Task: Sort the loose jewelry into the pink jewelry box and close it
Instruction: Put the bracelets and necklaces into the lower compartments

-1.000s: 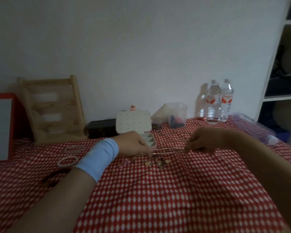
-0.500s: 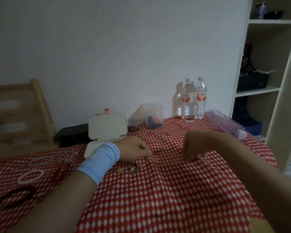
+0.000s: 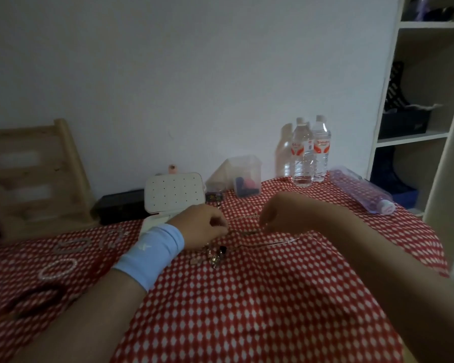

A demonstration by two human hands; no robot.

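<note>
The pink jewelry box [image 3: 174,193] stands open at the back of the table, its white dotted lid upright and its tray mostly hidden behind my left hand. My left hand [image 3: 202,226], with a light blue wristband, pinches one end of a thin chain necklace [image 3: 247,232]. My right hand [image 3: 286,213] pinches the same chain a little to the right. A second fine chain [image 3: 278,243] trails on the cloth below my right hand. A small heap of loose jewelry [image 3: 215,254] lies just in front of my left hand. Pale bracelets [image 3: 58,268] and a dark one [image 3: 34,301] lie far left.
A red-and-white checked cloth [image 3: 247,310] covers the table. Behind are a black case [image 3: 121,208], a clear plastic container [image 3: 243,176], two water bottles [image 3: 309,153] and a clear tube box [image 3: 359,193]. A wooden rack [image 3: 34,174] leans left; white shelves [image 3: 425,100] stand right.
The view has swung to the right, so the box and bracelets sit further left. My hands have come closer together on the chain, above the jewelry heap.
</note>
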